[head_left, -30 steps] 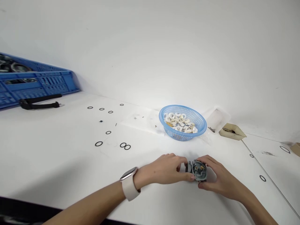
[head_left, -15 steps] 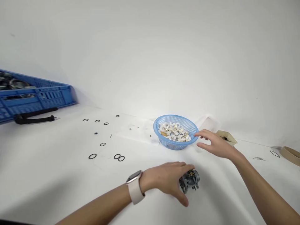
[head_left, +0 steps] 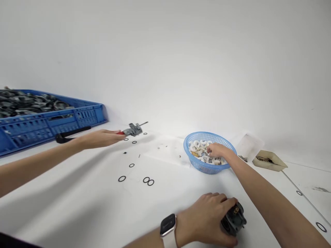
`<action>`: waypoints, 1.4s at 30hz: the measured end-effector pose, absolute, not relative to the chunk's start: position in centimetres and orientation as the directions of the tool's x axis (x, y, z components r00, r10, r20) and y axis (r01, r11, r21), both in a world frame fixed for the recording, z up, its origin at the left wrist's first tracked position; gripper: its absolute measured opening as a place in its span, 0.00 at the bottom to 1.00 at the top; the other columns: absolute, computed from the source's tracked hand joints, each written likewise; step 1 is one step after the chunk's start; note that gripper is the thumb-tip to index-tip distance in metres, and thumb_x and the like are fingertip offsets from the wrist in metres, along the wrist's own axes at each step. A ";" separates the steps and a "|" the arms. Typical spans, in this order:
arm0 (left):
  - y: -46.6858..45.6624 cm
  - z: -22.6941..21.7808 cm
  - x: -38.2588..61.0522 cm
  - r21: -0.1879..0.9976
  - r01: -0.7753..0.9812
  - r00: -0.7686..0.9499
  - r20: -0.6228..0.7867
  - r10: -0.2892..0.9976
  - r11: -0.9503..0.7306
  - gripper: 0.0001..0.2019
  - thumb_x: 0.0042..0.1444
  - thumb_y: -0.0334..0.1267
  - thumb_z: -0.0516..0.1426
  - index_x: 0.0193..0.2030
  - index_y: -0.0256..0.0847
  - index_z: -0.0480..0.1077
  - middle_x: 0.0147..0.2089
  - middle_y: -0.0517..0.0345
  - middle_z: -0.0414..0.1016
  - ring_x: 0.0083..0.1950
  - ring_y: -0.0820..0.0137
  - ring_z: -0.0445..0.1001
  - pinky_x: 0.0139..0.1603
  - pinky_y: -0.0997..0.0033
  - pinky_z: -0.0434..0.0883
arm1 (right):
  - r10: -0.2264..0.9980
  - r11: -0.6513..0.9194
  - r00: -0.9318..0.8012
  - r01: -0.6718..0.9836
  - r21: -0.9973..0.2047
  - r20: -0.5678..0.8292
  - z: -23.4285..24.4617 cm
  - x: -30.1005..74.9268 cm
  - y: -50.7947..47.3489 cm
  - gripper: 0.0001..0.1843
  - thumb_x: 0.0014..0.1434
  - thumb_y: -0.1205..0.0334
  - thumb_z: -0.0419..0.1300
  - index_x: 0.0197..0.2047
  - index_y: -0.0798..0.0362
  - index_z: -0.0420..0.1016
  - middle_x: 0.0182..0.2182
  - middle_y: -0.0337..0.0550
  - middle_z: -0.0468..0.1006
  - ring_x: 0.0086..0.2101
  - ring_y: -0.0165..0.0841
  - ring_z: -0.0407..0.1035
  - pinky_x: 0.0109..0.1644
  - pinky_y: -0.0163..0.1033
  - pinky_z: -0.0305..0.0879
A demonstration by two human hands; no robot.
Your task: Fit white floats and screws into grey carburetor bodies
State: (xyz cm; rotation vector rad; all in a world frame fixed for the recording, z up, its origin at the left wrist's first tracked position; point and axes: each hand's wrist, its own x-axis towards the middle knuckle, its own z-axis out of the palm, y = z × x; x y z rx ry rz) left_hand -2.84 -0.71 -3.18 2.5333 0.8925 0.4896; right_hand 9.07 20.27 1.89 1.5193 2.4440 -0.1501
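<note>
My left hand (head_left: 208, 217), with a pale watch on the wrist, rests low on the white table and grips a dark grey metal part (head_left: 234, 218) with brass bits on its top. My right hand (head_left: 217, 150) reaches into the blue plastic basket (head_left: 188, 151). Its fingers are curled among the white and tan small pieces (head_left: 198, 148); what they pinch is hidden. From the left, another person's hand (head_left: 99, 138) stretches over the table holding a grey tool with a red grip (head_left: 132, 130).
A blue crate (head_left: 51, 120) of dark metal parts stands at the far left, with a black-handled tool (head_left: 69, 133) beside it. Several black O-rings (head_left: 148, 181) lie mid-table. A small beige tray (head_left: 269, 160) sits at the right, near a seam in the table.
My right hand moved from beside the basket into it. My left hand with the grey part now sits lower right in view. Another person's hand has come in from the left with a tool.
</note>
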 end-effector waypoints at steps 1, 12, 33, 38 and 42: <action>-0.6 -3.2 -2.9 0.479 0.509 0.734 0.194 0.651 -0.716 0.35 0.49 0.54 0.68 0.62 0.48 0.66 0.45 0.55 0.77 0.43 0.56 0.78 0.47 0.63 0.74 | 0.865 0.444 -0.416 0.895 0.043 -0.282 1.6 9.0 20.5 0.17 0.69 0.55 0.61 0.58 0.53 0.73 0.55 0.49 0.75 0.49 0.40 0.74 0.52 0.50 0.74; -0.3 -3.7 -3.1 0.515 0.497 0.645 0.318 0.694 -0.698 0.41 0.48 0.64 0.67 0.64 0.48 0.66 0.43 0.54 0.77 0.41 0.54 0.78 0.47 0.58 0.72 | 0.771 0.579 -0.636 0.726 -0.370 -0.042 5.3 11.7 15.4 0.12 0.65 0.53 0.60 0.43 0.52 0.78 0.39 0.42 0.79 0.39 0.35 0.73 0.44 0.39 0.69; -1.3 -2.7 -2.7 0.657 0.274 0.310 0.631 0.711 -0.702 0.15 0.63 0.47 0.63 0.52 0.43 0.71 0.41 0.57 0.78 0.41 0.65 0.76 0.42 0.67 0.73 | 0.795 0.359 -0.605 0.407 -0.840 0.046 3.8 21.7 1.3 0.15 0.63 0.46 0.64 0.45 0.47 0.81 0.34 0.42 0.79 0.34 0.35 0.70 0.42 0.43 0.70; -1.3 -2.6 -2.7 0.597 0.369 0.431 0.569 0.700 -0.713 0.12 0.56 0.38 0.64 0.47 0.42 0.72 0.37 0.57 0.76 0.38 0.64 0.73 0.39 0.65 0.71 | 0.947 0.306 -0.266 0.919 -0.250 0.179 4.5 27.9 9.1 0.19 0.68 0.47 0.53 0.46 0.48 0.82 0.39 0.46 0.81 0.38 0.40 0.73 0.40 0.42 0.69; -1.4 -3.1 -2.4 0.496 0.455 0.521 0.525 0.673 -0.739 0.15 0.53 0.36 0.66 0.47 0.41 0.72 0.37 0.56 0.76 0.37 0.62 0.73 0.37 0.63 0.71 | 0.979 0.188 -0.180 0.979 -0.075 0.098 2.5 30.1 14.5 0.15 0.66 0.60 0.54 0.41 0.52 0.83 0.38 0.47 0.82 0.37 0.41 0.75 0.37 0.42 0.68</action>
